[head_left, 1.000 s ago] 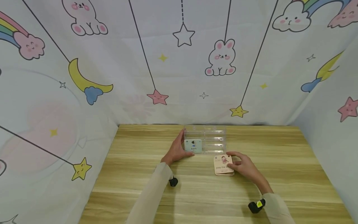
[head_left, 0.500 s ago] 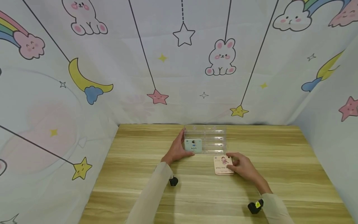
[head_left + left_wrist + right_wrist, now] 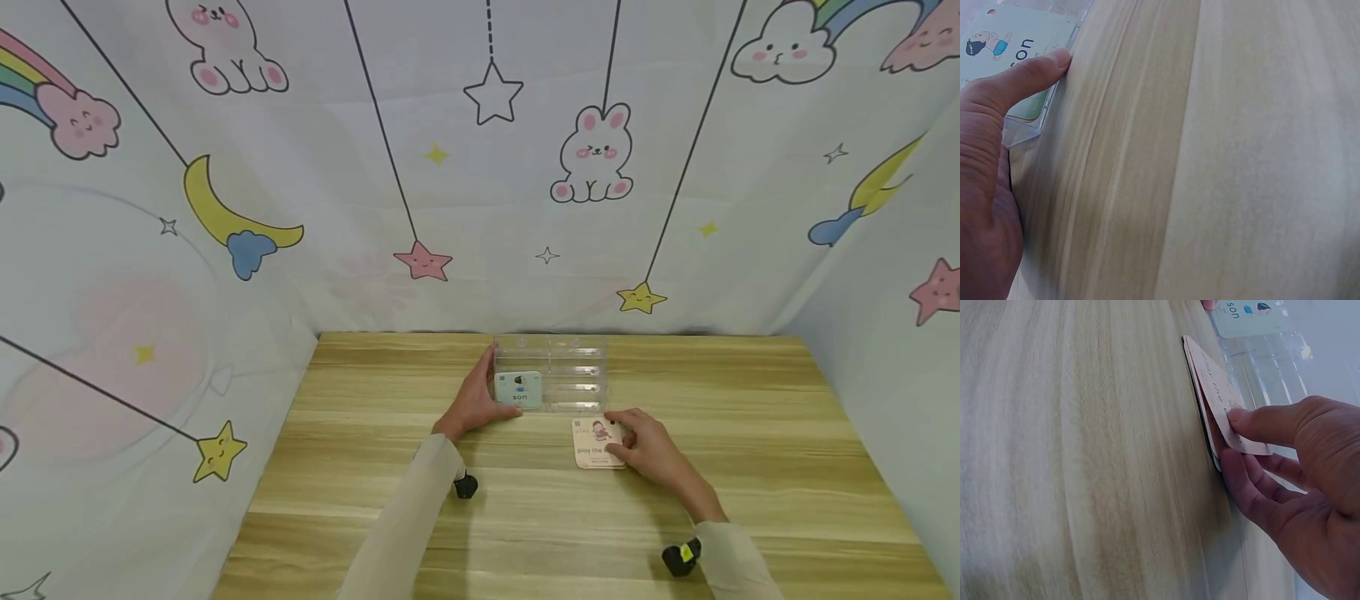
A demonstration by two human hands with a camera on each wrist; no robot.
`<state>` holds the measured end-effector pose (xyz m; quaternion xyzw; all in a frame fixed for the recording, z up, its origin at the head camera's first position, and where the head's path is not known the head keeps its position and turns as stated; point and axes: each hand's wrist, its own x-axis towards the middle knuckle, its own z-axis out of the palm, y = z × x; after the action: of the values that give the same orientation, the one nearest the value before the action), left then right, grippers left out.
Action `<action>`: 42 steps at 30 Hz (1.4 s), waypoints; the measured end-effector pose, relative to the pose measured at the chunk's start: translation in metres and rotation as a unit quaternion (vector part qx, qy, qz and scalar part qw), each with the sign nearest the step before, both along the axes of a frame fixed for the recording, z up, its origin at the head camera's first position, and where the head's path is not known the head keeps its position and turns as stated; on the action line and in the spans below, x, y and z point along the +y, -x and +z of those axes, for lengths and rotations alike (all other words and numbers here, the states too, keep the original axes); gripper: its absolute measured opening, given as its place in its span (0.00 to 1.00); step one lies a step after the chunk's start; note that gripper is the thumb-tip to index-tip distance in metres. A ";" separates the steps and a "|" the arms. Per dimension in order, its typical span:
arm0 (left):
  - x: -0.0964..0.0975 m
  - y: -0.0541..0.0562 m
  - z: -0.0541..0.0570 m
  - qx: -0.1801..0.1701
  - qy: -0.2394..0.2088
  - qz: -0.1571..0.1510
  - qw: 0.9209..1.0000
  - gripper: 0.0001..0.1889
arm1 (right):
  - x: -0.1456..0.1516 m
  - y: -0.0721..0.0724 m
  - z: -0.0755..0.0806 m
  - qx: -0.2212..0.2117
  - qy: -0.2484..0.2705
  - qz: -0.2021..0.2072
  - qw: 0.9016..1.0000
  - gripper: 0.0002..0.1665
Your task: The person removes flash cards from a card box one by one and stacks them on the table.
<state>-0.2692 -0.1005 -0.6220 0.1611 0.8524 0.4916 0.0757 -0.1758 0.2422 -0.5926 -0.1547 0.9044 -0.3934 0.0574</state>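
My left hand point(image 3: 476, 402) holds a clear plastic compartment box point(image 3: 577, 379) by its left end, the thumb along the front wall and the fingers at the left side. A pale green flashcard point(image 3: 517, 392) reading "son" lies in the box's front left part; the left wrist view also shows its printed baby. Just in front of the box, my right hand point(image 3: 652, 446) pinches a small stack of pink flashcards point(image 3: 591, 454) at the right edge. In the right wrist view the thumb presses on the top card point(image 3: 1216, 387), which is lifted from the cards beneath at the held side.
A wood-grain table point(image 3: 510, 533) carries everything. White cloth walls point(image 3: 495, 192) with printed rabbits, stars and moons stand behind and at both sides. The box is close to the table's back edge. A black wrist camera point(image 3: 681, 557) sits on the right wrist.
My right hand has shifted slightly left and toward the person, and the pink cards lie more evenly over each other. The left hand and the box have stayed in place.
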 end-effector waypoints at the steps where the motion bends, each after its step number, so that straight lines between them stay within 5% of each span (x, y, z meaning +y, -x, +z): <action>1: 0.000 0.000 0.000 0.002 -0.001 0.000 1.000 0.73 | -0.001 0.000 0.000 0.005 -0.005 0.001 1.000 0.31; 9: 0.000 -0.001 0.001 0.008 -0.003 -0.002 1.000 0.73 | -0.006 -0.003 0.000 0.031 -0.028 0.002 0.999 0.30; 42: 0.000 -0.003 0.003 0.004 -0.001 0.000 1.000 0.72 | -0.003 0.001 0.006 0.014 -0.044 -0.002 0.999 0.30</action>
<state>-0.2664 -0.1009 -0.6191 0.1633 0.8522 0.4918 0.0720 -0.1770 0.2392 -0.5863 -0.1560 0.9220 -0.3507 0.0507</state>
